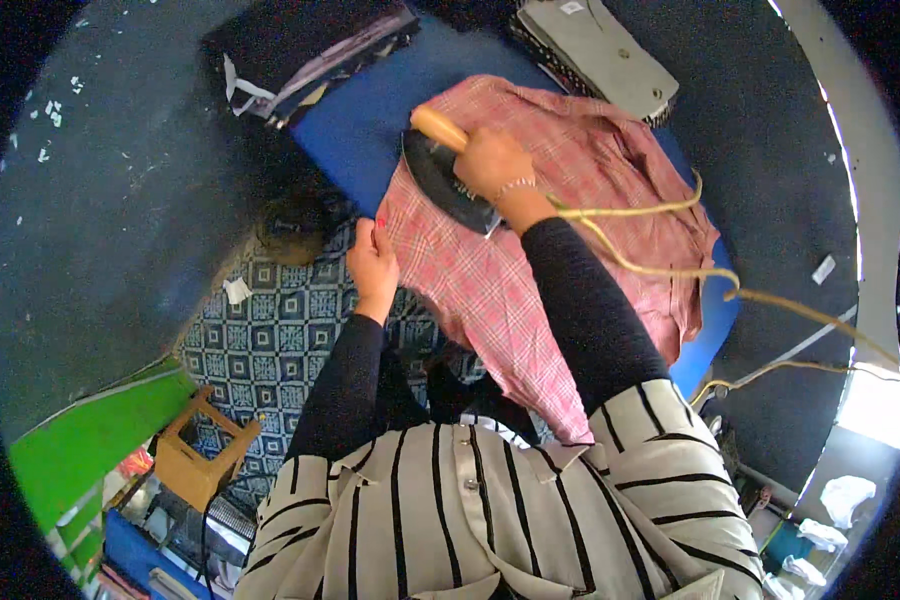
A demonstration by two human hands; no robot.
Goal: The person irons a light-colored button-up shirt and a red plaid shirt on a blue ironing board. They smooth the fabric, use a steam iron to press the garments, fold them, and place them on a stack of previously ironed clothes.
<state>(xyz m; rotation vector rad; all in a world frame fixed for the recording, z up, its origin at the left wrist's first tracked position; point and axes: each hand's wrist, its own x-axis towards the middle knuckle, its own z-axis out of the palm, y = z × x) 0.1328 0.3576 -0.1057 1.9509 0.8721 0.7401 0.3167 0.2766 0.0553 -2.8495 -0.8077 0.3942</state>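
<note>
My right hand is wrapped round the tan handle of a dark clothes iron. The iron rests on a pink plaid shirt, near the shirt's left edge. That shirt lies spread over a blue-covered table, and part of it hangs down over the near side toward me. At the left edge of the cloth, my left hand is closed with the thumb up, pinching the shirt's border. Its lower fingers are partly hidden. From the right hand's side a yellowish cord runs off to the right.
Folded dark clothes lie at the table's far left, and a folded grey-beige garment at the far right. Below left stand a small brown wooden stool and a green panel. Patterned blue tiles cover the floor.
</note>
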